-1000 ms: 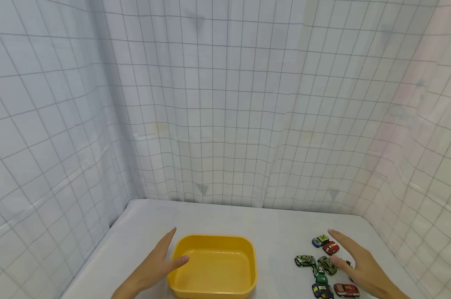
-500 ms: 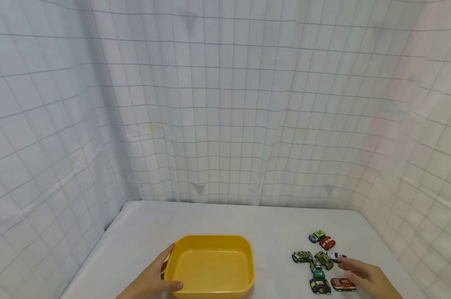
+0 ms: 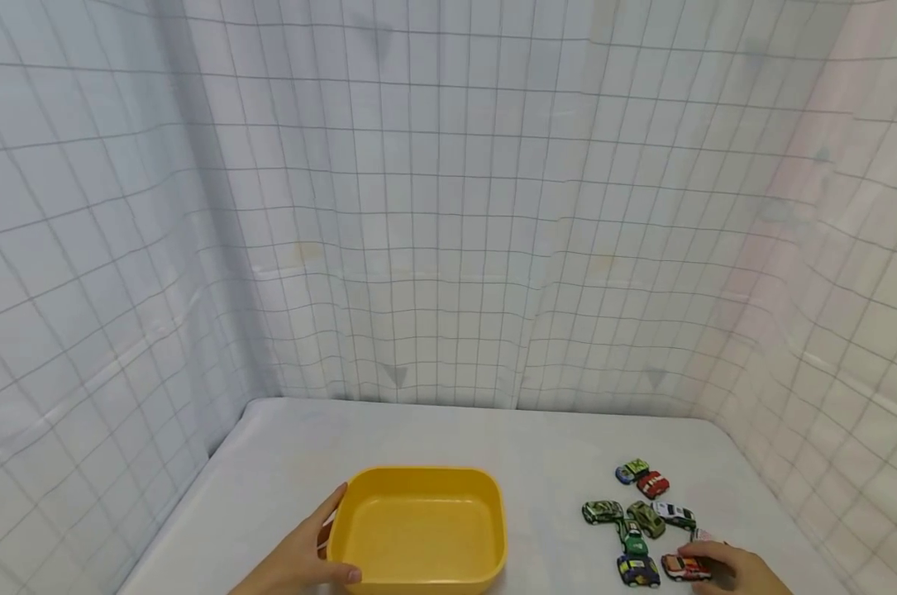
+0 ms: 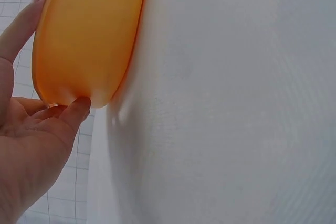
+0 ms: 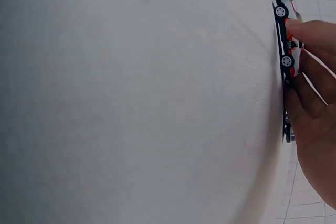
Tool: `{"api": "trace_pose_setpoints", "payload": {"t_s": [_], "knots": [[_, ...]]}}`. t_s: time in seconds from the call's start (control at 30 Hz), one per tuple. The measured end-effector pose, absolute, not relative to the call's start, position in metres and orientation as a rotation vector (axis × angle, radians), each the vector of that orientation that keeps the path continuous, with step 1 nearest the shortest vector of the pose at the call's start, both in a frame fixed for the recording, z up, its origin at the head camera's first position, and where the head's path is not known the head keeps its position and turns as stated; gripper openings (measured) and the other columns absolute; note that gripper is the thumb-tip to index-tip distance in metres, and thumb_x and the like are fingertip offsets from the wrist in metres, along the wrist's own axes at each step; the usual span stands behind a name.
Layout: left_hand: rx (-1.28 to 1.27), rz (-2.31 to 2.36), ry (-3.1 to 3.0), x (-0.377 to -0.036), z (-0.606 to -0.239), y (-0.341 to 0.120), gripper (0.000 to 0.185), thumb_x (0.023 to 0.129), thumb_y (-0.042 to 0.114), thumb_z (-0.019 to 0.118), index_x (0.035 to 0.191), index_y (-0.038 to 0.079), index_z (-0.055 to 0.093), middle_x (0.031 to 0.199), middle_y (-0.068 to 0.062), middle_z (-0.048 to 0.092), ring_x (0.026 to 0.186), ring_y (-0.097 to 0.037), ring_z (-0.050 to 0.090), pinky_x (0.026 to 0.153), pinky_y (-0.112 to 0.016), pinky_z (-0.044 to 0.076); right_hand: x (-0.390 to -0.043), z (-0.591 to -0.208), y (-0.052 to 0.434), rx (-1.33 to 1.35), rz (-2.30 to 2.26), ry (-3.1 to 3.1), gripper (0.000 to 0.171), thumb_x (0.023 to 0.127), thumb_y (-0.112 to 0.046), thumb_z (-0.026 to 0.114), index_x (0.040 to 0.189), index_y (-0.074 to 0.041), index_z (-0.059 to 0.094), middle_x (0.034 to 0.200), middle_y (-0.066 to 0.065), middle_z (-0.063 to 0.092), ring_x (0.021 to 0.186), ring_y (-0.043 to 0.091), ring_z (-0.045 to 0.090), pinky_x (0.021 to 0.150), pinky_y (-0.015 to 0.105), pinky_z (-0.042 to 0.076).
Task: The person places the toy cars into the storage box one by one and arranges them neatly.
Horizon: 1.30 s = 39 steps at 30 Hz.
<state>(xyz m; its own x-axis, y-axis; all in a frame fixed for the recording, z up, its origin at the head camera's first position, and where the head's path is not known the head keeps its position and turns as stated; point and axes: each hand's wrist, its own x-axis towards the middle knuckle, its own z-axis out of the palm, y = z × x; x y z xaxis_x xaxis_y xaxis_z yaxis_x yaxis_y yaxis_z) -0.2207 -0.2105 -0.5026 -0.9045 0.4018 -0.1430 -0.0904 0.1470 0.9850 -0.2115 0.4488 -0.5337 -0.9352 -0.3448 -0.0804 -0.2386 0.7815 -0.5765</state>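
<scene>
1. We see the left hand point(image 3: 299, 562) near the front left of the bench point(image 3: 418, 434), its grip clamped on the left rim of a yellow tub point(image 3: 418, 529): the thumb hooks over the near left corner and the fingers lie along the outer wall.
2. In the left wrist view the same left hand point(image 4: 26, 145) cups the tub's point(image 4: 86, 35) curved wall, thumb tip touching its lower edge and a fingertip at the far rim.
3. The tub sits at the front edge of the bench, left of centre, with nothing visible inside.
4. A checked white curtain point(image 3: 448, 207) hangs along the back and both sides of the bench.
5. Towards the front right corner we find a cluster of toy cars point(image 3: 641, 521), green, red, white and blue, lying close together and well apart from the tub.
6. At the near edge of that cluster the right hand point(image 3: 738, 570) has its grip closed on a red toy car point(image 3: 682, 567), fingers curled over it.
7. The right wrist view shows the fingers point(image 5: 310, 35) pinching the red car point(image 5: 289, 51), which rests on the bench with its wheels down.
</scene>
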Motion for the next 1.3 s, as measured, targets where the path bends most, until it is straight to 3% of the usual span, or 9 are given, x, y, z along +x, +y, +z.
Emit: {"api": "trace_pose_setpoints", "payload": {"t_s": [0.17,0.33,0.63,0.83,0.9,1.07,1.17,1.3], "knots": [[0.349,1.813,2.052,-0.222,-0.503,-0.211,0.109,0.094,0.021,0.079,0.166,0.007,-0.001,0.163,-0.030,0.024,0.127,-0.033,0.055,0.098,-0.038,0.056,-0.214,-0.535,0.449,-0.458,-0.894,2.773,0.036,0.095,-0.022,0.076,0.120,0.003,0.070,0.111,0.011,0.068,0.089,0.000,0.061,0.074,0.025,0.057],[0.398,1.817,2.049,-0.223,-0.501,-0.210,0.109,0.094,0.019,0.079,0.166,0.006,-0.002,0.163,-0.031,0.023,0.126,-0.032,0.055,0.097,-0.037,0.056,-0.215,-0.532,0.443,-0.315,-0.898,2.765,0.033,0.094,-0.020,0.076,0.120,0.000,0.073,0.107,0.009,0.069,0.087,0.013,0.063,0.072,0.027,0.056],[0.347,1.799,2.059,-0.222,-0.501,-0.210,0.109,0.095,0.021,0.078,0.166,0.004,-0.002,0.163,-0.032,0.022,0.128,-0.032,0.054,0.098,-0.037,0.056,-0.213,-0.531,0.445,-0.390,-0.793,2.823,0.034,0.094,-0.027,0.077,0.116,-0.001,0.075,0.106,0.006,0.070,0.091,0.011,0.064,0.075,0.027,0.056],[0.337,1.806,2.047,-0.221,-0.502,-0.212,0.106,0.096,0.022,0.077,0.166,0.006,-0.002,0.161,-0.030,0.028,0.124,-0.031,0.057,0.096,-0.039,0.057,-0.213,-0.526,0.438,-0.291,-0.870,2.802,0.033,0.093,-0.023,0.079,0.118,-0.002,0.074,0.111,0.015,0.071,0.100,0.036,0.068,0.084,0.050,0.060],[0.288,1.811,2.038,-0.221,-0.502,-0.211,0.104,0.097,0.022,0.076,0.166,0.007,-0.001,0.160,-0.029,0.030,0.123,-0.031,0.058,0.096,-0.042,0.057,-0.213,-0.524,0.437,-0.295,-0.901,2.801,0.032,0.092,-0.021,0.079,0.118,-0.002,0.074,0.112,0.017,0.070,0.101,0.042,0.067,0.084,0.050,0.060],[0.227,1.814,2.040,-0.220,-0.503,-0.211,0.104,0.098,0.021,0.075,0.166,0.006,-0.002,0.161,-0.031,0.029,0.121,-0.031,0.058,0.095,-0.043,0.057,-0.214,-0.521,0.441,-0.422,-0.849,2.872,0.031,0.093,-0.027,0.079,0.116,-0.006,0.075,0.111,0.010,0.071,0.096,0.016,0.067,0.076,0.027,0.058],[0.222,1.814,2.042,-0.219,-0.503,-0.211,0.105,0.098,0.020,0.075,0.166,0.005,-0.003,0.162,-0.032,0.025,0.122,-0.031,0.058,0.096,-0.043,0.057,-0.213,-0.518,0.442,-0.466,-0.853,2.887,0.033,0.093,-0.028,0.078,0.117,-0.005,0.074,0.110,0.009,0.070,0.092,0.002,0.063,0.073,0.026,0.058],[0.225,1.810,2.046,-0.219,-0.503,-0.211,0.106,0.097,0.020,0.076,0.165,0.004,-0.004,0.162,-0.033,0.023,0.122,-0.031,0.058,0.096,-0.043,0.057,-0.214,-0.512,0.442,-0.493,-0.849,2.903,0.033,0.093,-0.026,0.078,0.117,-0.005,0.073,0.110,0.006,0.071,0.092,0.000,0.063,0.074,0.025,0.058]]}}
